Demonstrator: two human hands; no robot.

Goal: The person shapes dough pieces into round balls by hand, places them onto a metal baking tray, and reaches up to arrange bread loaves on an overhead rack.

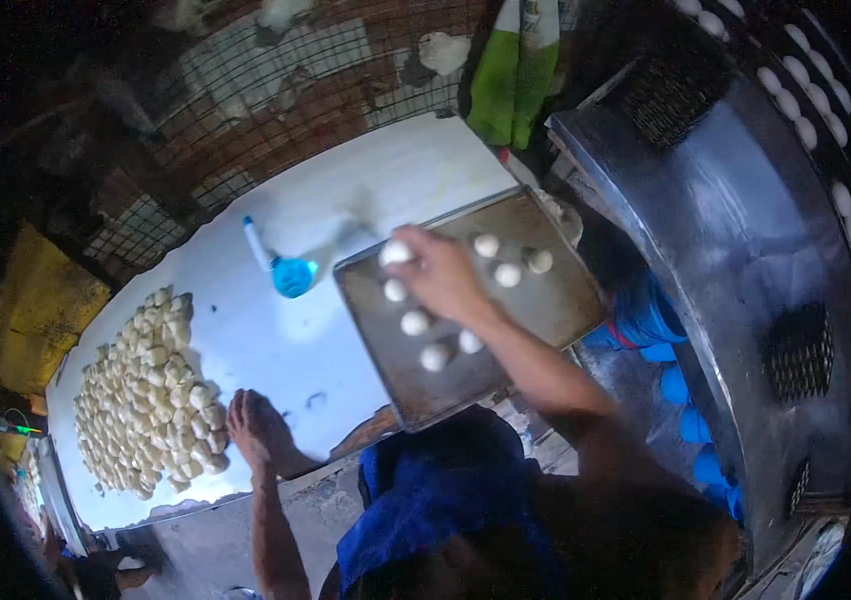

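Note:
My right hand is over the left part of a dark metal tray, its fingers closed round a white dough ball. Several other dough balls lie on the tray, some below my hand and some to its right. At the left, my left hand rests on the white table, palm down, beside the right edge of a big pile of dough pieces. Its fingers lie close to the pile, and whether they touch a piece is unclear.
A blue scoop-like tool lies on the table left of the tray. Wire mesh runs behind the table. At the right are a metal counter, blue containers and trays with rows of white dough.

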